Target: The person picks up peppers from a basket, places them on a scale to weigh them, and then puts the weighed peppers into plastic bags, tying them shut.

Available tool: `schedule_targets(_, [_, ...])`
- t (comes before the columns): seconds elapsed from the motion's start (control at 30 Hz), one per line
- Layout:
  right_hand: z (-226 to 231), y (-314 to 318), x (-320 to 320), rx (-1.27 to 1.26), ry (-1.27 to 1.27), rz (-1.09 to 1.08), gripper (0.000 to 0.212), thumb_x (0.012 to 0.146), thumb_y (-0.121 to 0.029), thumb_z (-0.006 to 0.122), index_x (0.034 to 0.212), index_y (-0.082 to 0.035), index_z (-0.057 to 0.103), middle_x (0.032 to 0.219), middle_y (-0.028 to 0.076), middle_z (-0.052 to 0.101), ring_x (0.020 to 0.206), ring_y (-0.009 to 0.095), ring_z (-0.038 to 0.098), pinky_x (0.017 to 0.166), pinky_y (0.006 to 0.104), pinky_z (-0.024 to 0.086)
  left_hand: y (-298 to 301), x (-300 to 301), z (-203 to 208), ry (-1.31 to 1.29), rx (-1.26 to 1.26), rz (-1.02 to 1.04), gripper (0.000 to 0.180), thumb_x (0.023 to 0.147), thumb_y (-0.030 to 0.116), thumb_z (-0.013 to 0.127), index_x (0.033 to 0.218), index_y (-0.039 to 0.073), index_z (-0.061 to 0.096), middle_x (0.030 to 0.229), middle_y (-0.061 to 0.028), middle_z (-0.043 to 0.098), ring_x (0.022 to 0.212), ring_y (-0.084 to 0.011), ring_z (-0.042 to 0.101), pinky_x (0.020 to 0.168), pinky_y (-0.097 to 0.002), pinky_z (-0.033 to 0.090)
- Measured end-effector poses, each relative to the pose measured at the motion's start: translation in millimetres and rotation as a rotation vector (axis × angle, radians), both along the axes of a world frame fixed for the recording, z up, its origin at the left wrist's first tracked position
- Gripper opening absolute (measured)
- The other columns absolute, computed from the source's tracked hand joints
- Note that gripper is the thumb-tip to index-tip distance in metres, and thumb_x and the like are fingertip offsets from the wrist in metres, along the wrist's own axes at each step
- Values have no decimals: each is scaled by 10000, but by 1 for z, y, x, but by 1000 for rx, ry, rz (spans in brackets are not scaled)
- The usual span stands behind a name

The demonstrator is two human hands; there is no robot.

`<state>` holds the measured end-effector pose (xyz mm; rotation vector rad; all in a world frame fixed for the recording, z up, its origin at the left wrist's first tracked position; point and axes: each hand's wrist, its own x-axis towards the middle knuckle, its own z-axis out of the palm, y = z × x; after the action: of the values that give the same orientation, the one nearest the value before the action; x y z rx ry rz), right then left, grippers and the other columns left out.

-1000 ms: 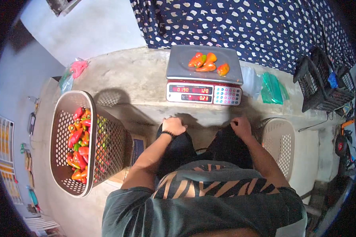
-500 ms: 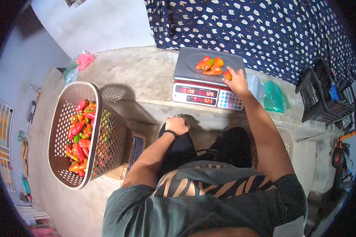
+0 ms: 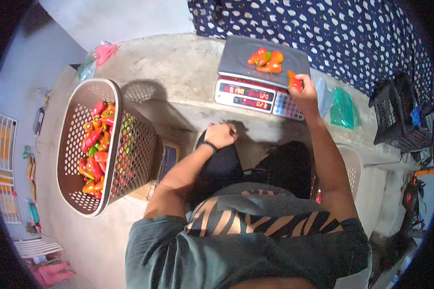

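Observation:
My right hand (image 3: 305, 94) is closed on an orange-red pepper (image 3: 293, 82) at the front right corner of a weighing scale. Several orange and red peppers (image 3: 269, 67), one partly green, lie together on the scale's dark grey pan (image 3: 236, 57). Below the pan, the white front panel (image 3: 222, 101) carries lit red displays and a keypad. My left hand (image 3: 220, 135), a dark bracelet at its wrist, rests with curled fingers on my left knee; nothing shows in it.
A tall, brown perforated basket (image 3: 135, 144) of red, orange and green peppers (image 3: 95, 144) stands at left. Right of the scale lies a green plastic bag (image 3: 341, 108), with black crates (image 3: 402, 115) farther right. A dark patterned curtain (image 3: 342, 33) hangs behind. A pink bag (image 3: 104, 53) lies far left.
My right hand has drawn the pepper from the pan's right side toward its front corner. The peppers on the pan stay grouped. My left hand stays on the knee. The whole view has shifted slightly.

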<state>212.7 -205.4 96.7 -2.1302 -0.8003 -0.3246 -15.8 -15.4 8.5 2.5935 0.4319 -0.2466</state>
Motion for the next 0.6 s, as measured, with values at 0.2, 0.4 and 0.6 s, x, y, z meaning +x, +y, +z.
schedule_targets(0.2, [-7, -18, -118, -21, -144, 456, 473, 663, -41, 668, 1097, -50, 479, 1100, 188, 506, 1037, 334, 516, 900, 406, 409, -29, 10, 38, -76, -1866, 290, 492, 876, 360, 548, 1276, 94, 443, 1154, -129, 566, 1055, -234, 564, 830, -375, 483])
schedule_targets(0.4, [10, -34, -145, 23, 103, 580, 655, 679, -114, 686, 1250, -45, 374, 1235, 145, 451, 1110, 261, 474, 939, 367, 373, -29, 2, 119, -257, -1784, 346, 310, 851, 201, 597, 1109, 82, 474, 1028, -108, 593, 879, -200, 616, 757, -353, 535])
schedule_targets(0.6, [-47, -77, -90, -209, 61, 236, 647, 732, -155, 667, 1299, -30, 381, 1190, 155, 490, 1101, 289, 473, 942, 407, 370, 130, -69, 211, -1171, -706, 649, 177, 818, 166, 609, 933, 78, 508, 731, 1, 527, 611, -96, 502, 547, -243, 410])
